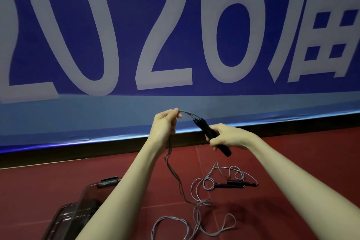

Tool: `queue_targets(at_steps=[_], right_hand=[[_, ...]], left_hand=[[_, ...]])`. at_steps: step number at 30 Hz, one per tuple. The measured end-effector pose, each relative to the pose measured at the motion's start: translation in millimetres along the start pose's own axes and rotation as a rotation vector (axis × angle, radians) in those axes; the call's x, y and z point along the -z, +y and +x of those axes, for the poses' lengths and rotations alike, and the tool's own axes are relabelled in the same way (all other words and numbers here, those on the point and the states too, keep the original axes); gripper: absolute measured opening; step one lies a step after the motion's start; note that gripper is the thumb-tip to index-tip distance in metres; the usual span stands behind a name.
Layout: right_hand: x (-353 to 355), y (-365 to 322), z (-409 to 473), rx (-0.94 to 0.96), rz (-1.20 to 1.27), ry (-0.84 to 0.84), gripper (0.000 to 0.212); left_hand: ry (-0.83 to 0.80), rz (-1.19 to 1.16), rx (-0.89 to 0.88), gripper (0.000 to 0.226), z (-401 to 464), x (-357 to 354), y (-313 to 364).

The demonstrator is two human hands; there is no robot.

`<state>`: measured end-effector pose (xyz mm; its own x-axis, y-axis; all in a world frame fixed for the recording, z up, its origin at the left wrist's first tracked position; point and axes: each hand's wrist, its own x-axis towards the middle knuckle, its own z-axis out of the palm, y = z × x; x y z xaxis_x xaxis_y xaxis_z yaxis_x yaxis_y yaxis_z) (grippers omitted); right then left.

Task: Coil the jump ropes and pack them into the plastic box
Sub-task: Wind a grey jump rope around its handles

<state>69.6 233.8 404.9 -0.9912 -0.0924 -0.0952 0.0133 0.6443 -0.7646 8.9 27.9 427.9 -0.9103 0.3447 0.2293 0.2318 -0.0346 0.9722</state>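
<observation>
Two black handles point(211, 135) trail loose grey cord point(176, 179).

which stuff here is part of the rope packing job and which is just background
Part of the job:
- held jump rope, black handles in the right hand, cord pinched by the left hand
- second jump rope on the floor
- plastic box, open

Just there:
- blue banner
- red floor

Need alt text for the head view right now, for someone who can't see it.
Right hand grips two black jump-rope handles; left hand pinches their grey cord, which trails to the red floor. A second grey rope lies loose beside the open clear plastic box.
</observation>
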Motion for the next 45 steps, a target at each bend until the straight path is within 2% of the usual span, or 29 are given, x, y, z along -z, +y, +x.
queue_targets(at_steps=[7,10,13,18,20,22,26,29,34,36,39,41,43,45], right_hand=[[1.5,7.3,4.1,-0.008,-0.025,0.206,0.005],[2.9,10.4,5.4,-0.019,-0.043,0.173,0.016],[1.7,11.5,5.9,-0.034,-0.027,0.154,0.019],[1.5,11.3,5.2,0.021,-0.044,0.259,0.021],[1.3,9.2,3.5,0.047,-0.031,0.245,0.022],[1.2,6.4,1.4,0.072,0.018,0.218,0.026],[3.7,4.3,-0.2,0.039,0.209,0.201,0.029],[4.3,5.6,2.9,0.001,0.379,0.208,0.028],[4.9,4.0,9.2,0.005,0.7,0.262,0.029],[4.0,0.1,12.2,0.007,0.904,0.297,0.025],[9.6,-7.1,17.9,-0.012,1.267,0.412,0.026],[18.9,-7.2,18.5,-0.03,1.459,0.522,0.028],[23.5,-4.1,16.3,-0.049,1.47,0.54,0.031],[20.2,-3.8,11.8,-0.059,1.458,0.469,0.031]], left_hand=[[0.097,-0.083,0.03,0.031,6.3,6.7,-0.1],[0.08,-0.051,0.026,0.03,6.1,9.9,-2.5],[0.097,-0.031,0.026,0.029,5.7,9.4,-5.5],[0.136,0.196,-0.07,0.023,10.0,18.4,-11.0],[0.164,0.332,-0.119,0.028,10.6,21.3,-15.5],[0.171,0.371,-0.108,0.031,11.1,23.9,-19.2],[0.006,0.244,-0.038,0.031,9.5,28.8,-22.1],[-0.086,0.231,-0.021,0.032,7.1,27.1,-20.5],[-0.279,0.142,0.12,0.034,3.5,17.2,-15.6],[-0.377,0.134,0.149,0.033,2.1,12.4,-13.6],[-0.535,0.25,0.154,0.029,-2.0,10.1,-14.6],[-0.638,0.289,0.237,0.027,-6.9,9.2,-19.1],[-0.7,0.295,0.303,0.027,-10.7,7.6,-24.0],[-0.715,0.334,0.316,0.028,-11.5,4.7,-25.7]])
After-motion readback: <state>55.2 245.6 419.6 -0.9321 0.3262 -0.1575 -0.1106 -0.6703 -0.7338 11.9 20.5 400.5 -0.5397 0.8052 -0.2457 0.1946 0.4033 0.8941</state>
